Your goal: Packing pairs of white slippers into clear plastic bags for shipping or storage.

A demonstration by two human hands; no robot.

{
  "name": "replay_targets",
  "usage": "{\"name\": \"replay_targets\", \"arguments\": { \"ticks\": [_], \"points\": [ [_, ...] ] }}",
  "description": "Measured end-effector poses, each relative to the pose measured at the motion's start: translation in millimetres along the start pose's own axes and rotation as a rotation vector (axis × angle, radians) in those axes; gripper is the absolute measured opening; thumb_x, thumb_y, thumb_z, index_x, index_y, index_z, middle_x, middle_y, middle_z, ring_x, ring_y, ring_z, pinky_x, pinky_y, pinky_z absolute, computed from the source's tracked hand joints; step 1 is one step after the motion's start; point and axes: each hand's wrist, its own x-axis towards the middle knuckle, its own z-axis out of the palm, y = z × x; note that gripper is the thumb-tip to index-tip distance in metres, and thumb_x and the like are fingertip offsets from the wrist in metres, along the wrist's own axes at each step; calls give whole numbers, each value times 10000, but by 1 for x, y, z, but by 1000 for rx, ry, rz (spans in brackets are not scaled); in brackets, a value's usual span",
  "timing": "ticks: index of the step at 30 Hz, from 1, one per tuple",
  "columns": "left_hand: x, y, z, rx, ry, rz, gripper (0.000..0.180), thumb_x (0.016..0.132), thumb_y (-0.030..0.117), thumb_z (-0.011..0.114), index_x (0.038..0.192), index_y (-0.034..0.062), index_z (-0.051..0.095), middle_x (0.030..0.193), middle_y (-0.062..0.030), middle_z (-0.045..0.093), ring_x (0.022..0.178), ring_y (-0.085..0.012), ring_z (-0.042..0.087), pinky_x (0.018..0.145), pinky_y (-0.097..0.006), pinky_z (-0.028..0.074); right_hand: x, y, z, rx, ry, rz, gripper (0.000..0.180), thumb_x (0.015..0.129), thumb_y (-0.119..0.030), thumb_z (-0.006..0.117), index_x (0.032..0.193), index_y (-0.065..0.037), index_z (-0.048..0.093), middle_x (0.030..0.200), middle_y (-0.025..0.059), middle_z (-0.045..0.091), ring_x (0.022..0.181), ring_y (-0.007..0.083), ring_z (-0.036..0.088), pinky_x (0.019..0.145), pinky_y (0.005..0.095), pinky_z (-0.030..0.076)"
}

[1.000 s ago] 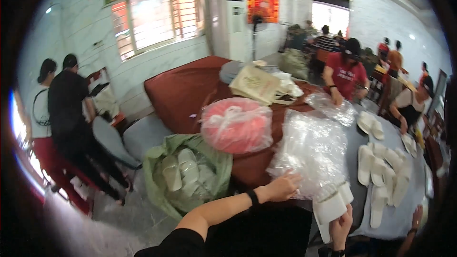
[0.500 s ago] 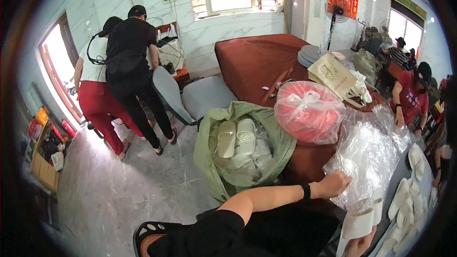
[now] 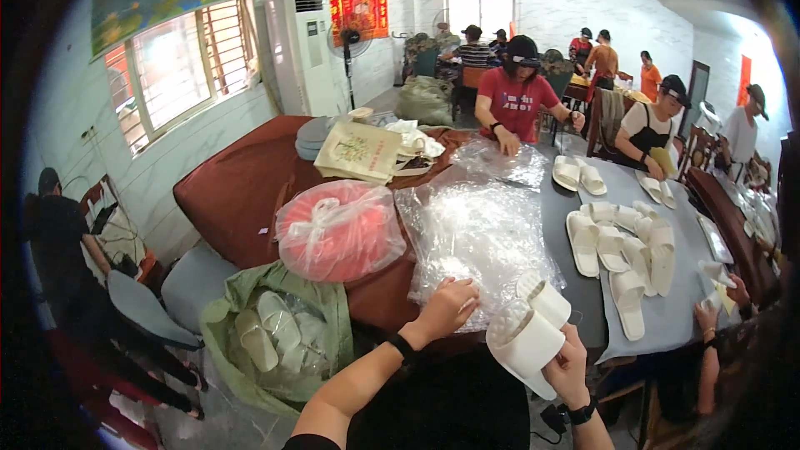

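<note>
A pair of white slippers [image 3: 527, 342] is in my right hand [image 3: 569, 371], the two held together with their open toes up. The fingers of that hand are closed round their side. My left hand [image 3: 450, 308] is bent with its fingertips pinched on the near edge of a clear plastic bag [image 3: 479, 237] in a loose, shiny pile. The fingertips are partly lost in the plastic. More white slippers [image 3: 633, 258] lie in pairs on the grey cloth [image 3: 592, 317] to my right.
A red bundle in plastic [image 3: 337, 233] and a beige tote bag [image 3: 358, 152] lie on the brown cover [image 3: 225, 175]. At lower left stands a green sack [image 3: 321, 350] holding bagged slippers. Across the table, a person in red [image 3: 517, 100] handles plastic; others work at the right.
The view has swung to the right. My right hand has come further into view with the slippers, now beside the plastic pile. My left hand stays at the pile's near edge.
</note>
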Motion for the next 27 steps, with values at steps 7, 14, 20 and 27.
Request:
{"name": "replay_targets", "arguments": {
  "ticks": [7,14,20,27],
  "points": [
    [-21,-24,22,-25,-227,83,268,851,133,741,1084,24,668,1437,-231,518,1378,-419,451,1122,-522,376,-7,16,4,-35,36,-13,379,751,83,629,1118,10,696,1162,146,653,963,303,602,764,335,487],
    [-21,-20,17,358,-332,-47,505,820,239,771,1276,81,620,1461,-229,485,1431,-393,385,1151,-670,235,-5,23,3,-96,116,7,387,751,97,611,1117,2,694,1178,140,652,966,301,609,783,340,492],
    [-24,-29,13,278,-328,-90,586,835,267,766,1356,96,561,1454,-194,503,1440,-373,378,1168,-675,151,-10,34,-2,-130,71,29,370,798,62,630,1155,-9,694,1200,141,650,996,272,615,833,332,486],
    [-19,-9,13,190,-271,-7,632,822,250,760,1369,44,522,1426,-183,522,1423,-384,398,1182,-658,136,-14,42,0,-282,-38,-129,315,683,67,633,986,-8,673,1089,157,578,1028,391,536,872,467,447]
  ]
}}
